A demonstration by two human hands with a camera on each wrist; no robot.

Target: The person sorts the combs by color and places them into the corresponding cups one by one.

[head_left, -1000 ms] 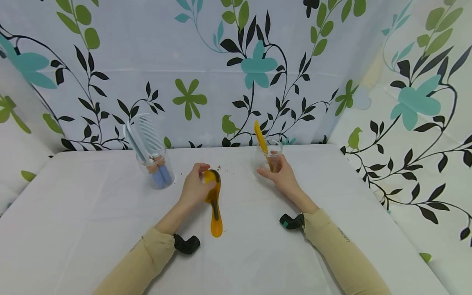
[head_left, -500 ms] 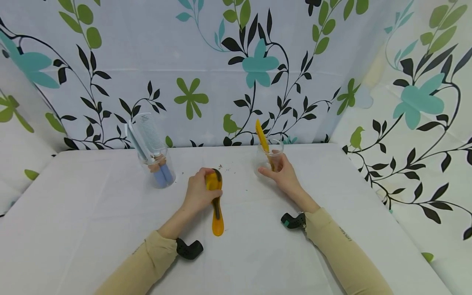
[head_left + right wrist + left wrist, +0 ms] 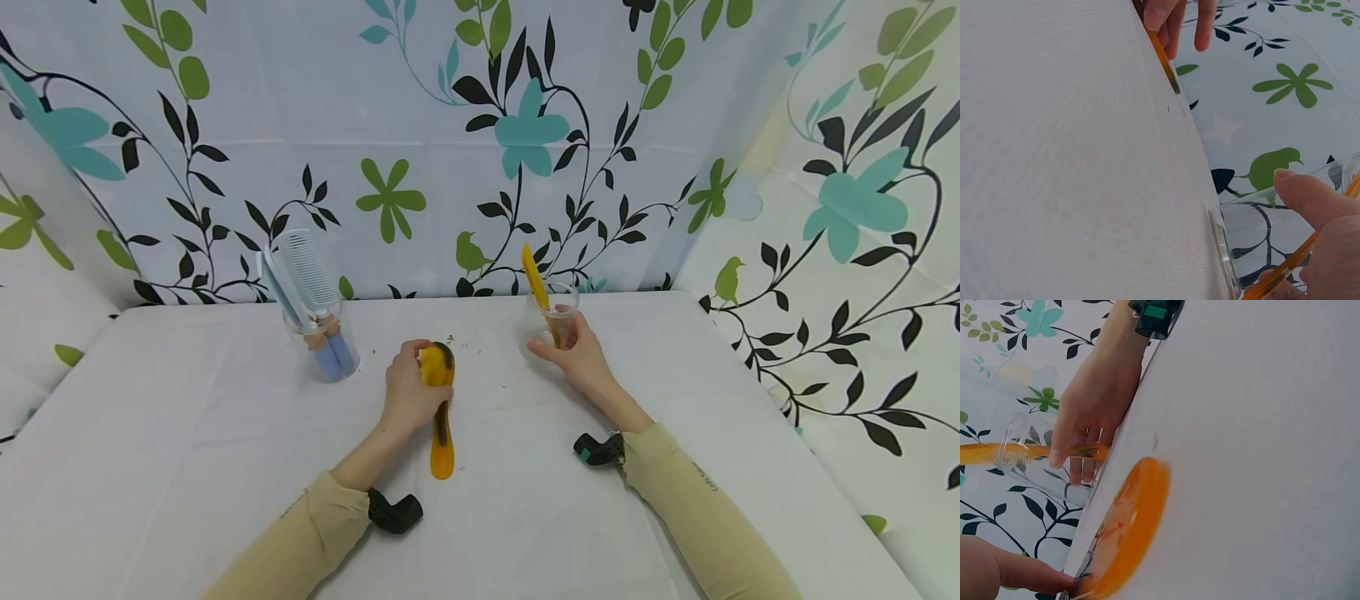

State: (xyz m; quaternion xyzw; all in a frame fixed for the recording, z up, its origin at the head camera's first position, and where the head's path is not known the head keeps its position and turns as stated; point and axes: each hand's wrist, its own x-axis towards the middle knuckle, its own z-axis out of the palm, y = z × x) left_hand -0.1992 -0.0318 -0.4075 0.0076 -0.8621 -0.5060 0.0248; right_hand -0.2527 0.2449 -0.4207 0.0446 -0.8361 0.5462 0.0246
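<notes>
An orange hand mirror (image 3: 442, 454) lies on the white table, its handle toward me. My left hand (image 3: 414, 387) grips the mirror's round head, thumb on the near right side and fingers at the far left edge. In the left wrist view its orange rim and reflecting face show. To the right, my right hand (image 3: 581, 360) holds a clear glass jar (image 3: 567, 297) that stands upright, the thumb on its front and the fingers around its far side, partly hidden. A yellow comb (image 3: 534, 277) leans inside the jar, its toothed end sticking out of the top.
A second clear jar (image 3: 349, 332) stands at the back left with light blue combs or brushes (image 3: 306, 268) in it. Small dark crumbs (image 3: 457, 342) lie beyond the mirror. A leaf-patterned curtain (image 3: 420, 125) hangs behind the table's back edge.
My left hand has shifted slightly right and closed on the mirror's head, its thumb now over the near right side. The right hand and its jar stay put.
</notes>
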